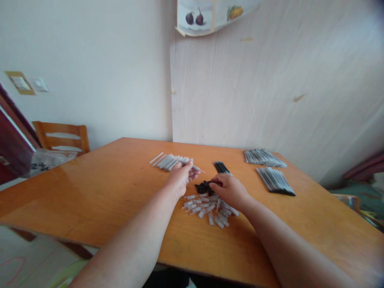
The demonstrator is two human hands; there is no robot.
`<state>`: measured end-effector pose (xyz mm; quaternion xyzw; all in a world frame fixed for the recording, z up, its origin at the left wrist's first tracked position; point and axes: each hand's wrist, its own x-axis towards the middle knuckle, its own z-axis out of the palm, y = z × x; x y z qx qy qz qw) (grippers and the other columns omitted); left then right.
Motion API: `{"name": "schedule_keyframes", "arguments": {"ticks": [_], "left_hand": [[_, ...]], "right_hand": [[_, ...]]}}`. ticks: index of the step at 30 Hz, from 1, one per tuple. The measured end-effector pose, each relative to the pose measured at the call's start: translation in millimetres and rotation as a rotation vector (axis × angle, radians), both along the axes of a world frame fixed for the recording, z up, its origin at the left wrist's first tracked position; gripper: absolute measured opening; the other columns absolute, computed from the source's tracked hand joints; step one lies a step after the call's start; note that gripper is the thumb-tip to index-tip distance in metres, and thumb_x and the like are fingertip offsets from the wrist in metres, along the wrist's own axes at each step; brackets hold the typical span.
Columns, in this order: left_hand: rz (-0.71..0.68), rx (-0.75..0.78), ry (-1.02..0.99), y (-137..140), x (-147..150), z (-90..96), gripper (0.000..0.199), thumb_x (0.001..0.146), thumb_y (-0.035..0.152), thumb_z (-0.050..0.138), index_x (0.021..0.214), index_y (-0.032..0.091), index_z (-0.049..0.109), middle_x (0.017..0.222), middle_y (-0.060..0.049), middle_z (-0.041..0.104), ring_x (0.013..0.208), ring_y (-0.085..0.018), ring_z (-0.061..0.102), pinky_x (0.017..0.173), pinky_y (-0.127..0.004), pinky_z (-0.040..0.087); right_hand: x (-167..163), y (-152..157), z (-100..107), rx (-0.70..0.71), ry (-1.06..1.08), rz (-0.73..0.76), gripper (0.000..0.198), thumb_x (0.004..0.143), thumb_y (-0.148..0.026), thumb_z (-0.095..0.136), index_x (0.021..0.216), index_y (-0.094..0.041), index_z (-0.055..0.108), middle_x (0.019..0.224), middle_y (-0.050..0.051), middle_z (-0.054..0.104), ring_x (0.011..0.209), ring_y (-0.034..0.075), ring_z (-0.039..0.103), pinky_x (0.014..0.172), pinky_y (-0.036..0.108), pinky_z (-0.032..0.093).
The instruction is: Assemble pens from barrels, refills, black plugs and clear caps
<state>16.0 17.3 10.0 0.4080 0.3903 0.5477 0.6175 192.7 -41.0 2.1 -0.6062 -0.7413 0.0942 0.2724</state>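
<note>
My left hand (182, 176) is closed around a slim whitish pen barrel (196, 168), whose thin tip points right. Behind that hand, a row of similar white barrels (166, 161) lies on the table. My right hand (228, 189) reaches over a small heap of black pieces (203, 187), its fingertips pinched together at the heap's right side. Whether a piece is between them is hidden. Just in front of the heap, many short translucent caps (210, 208) lie scattered, some partly under my right hand. A bunch of thin black sticks (221, 167) lies beyond the right hand.
Two bundles of slim grey pens, the far one (264, 157) and the near one (275, 181), lie at the table's right. The wooden table (105, 192) meets the wall behind. A wooden chair (61, 136) and a plastic bag (51, 160) stand at the left.
</note>
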Motion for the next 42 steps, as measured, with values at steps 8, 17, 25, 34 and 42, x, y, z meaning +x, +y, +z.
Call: {"name": "schedule_keyframes", "arguments": {"ticks": [8, 17, 25, 34, 42], "left_hand": [[0.002, -0.004, -0.001, 0.4, -0.3, 0.1, 0.019, 0.084, 0.032, 0.063, 0.083, 0.015, 0.053, 0.067, -0.005, 0.068, 0.061, -0.014, 0.067, 0.055, -0.022, 0.05], [-0.045, 0.006, 0.025, -0.8, 0.4, -1.3, 0.017, 0.084, 0.03, 0.062, 0.089, 0.015, 0.055, 0.07, -0.006, 0.069, 0.061, -0.014, 0.067, 0.056, -0.022, 0.051], [-0.153, 0.009, 0.049, -4.4, 4.5, -3.9, 0.022, 0.081, 0.032, 0.066, 0.085, 0.016, 0.052, 0.075, -0.007, 0.07, 0.065, -0.016, 0.069, 0.056, -0.023, 0.052], [0.05, 0.025, -0.066, 11.5, -10.4, 2.9, 0.016, 0.082, 0.028, 0.065, 0.083, 0.015, 0.054, 0.07, -0.005, 0.069, 0.063, -0.014, 0.067, 0.058, -0.022, 0.05], [0.295, 0.025, -0.113, 29.9, -34.9, 9.4, 0.014, 0.08, 0.026, 0.065, 0.081, 0.016, 0.054, 0.066, -0.002, 0.066, 0.06, -0.012, 0.066, 0.058, -0.023, 0.05]], "right_hand": [[-0.7, -2.4, 2.7, -0.015, -0.12, -0.001, 0.02, 0.082, -0.035, 0.058, 0.083, -0.023, 0.073, 0.085, 0.006, 0.067, 0.083, 0.018, 0.06, 0.074, 0.027, 0.041], [-2.3, -0.2, 2.8, 0.041, 0.006, -0.012, 0.024, 0.085, -0.036, 0.054, 0.083, -0.022, 0.073, 0.08, 0.005, 0.067, 0.078, 0.017, 0.059, 0.072, 0.026, 0.041], [-4.1, 1.0, 1.1, 0.146, 0.148, -0.014, 0.028, 0.088, -0.036, 0.049, 0.081, -0.019, 0.07, 0.071, 0.001, 0.065, 0.07, 0.014, 0.057, 0.062, 0.024, 0.037], [10.0, 4.5, 3.1, 0.135, 0.087, -0.068, 0.021, 0.084, -0.033, 0.052, 0.076, -0.02, 0.067, 0.071, 0.001, 0.065, 0.065, 0.014, 0.056, 0.058, 0.024, 0.033], [38.4, 14.7, 5.4, 0.126, 0.018, -0.267, 0.025, 0.084, -0.036, 0.05, 0.077, -0.02, 0.068, 0.075, 0.003, 0.067, 0.069, 0.015, 0.057, 0.058, 0.024, 0.033]]}}
